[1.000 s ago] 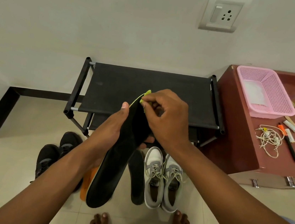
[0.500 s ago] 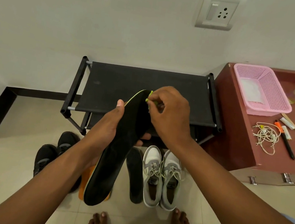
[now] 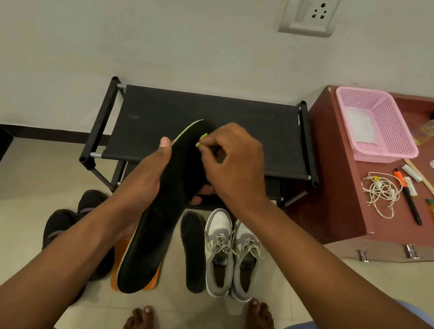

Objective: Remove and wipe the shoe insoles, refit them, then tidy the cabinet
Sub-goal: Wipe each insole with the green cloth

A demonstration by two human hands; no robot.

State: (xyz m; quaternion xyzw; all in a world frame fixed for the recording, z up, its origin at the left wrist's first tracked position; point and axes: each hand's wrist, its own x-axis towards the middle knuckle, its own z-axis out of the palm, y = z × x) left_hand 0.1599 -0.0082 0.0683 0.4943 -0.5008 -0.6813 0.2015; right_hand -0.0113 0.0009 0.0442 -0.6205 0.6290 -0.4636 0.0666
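Observation:
My left hand [image 3: 145, 180] holds a long black insole [image 3: 160, 217] with a lime-green edge, toe end up, in front of the black shoe rack [image 3: 204, 127]. My right hand [image 3: 233, 169] pinches a small lime-green cloth [image 3: 201, 140] and presses it onto the upper part of the insole. A second black insole [image 3: 194, 254] lies on the floor beside a grey-and-white pair of sneakers [image 3: 232, 256]. An orange insole [image 3: 119, 261] lies under the held one, partly hidden. A black pair of shoes [image 3: 72, 220] stands at the left.
A reddish-brown cabinet [image 3: 342, 207] at the right carries a pink basket [image 3: 376, 129], a spray bottle [image 3: 433, 128], a white cable [image 3: 382, 192], pens and a wooden fork [image 3: 431, 188]. My bare feet [image 3: 139, 324] stand on the tiled floor. A wall socket [image 3: 311, 10] is above.
My right hand has moved the green cloth from the insole's top edge down onto its black surface. The insole's toe has risen slightly into fuller view.

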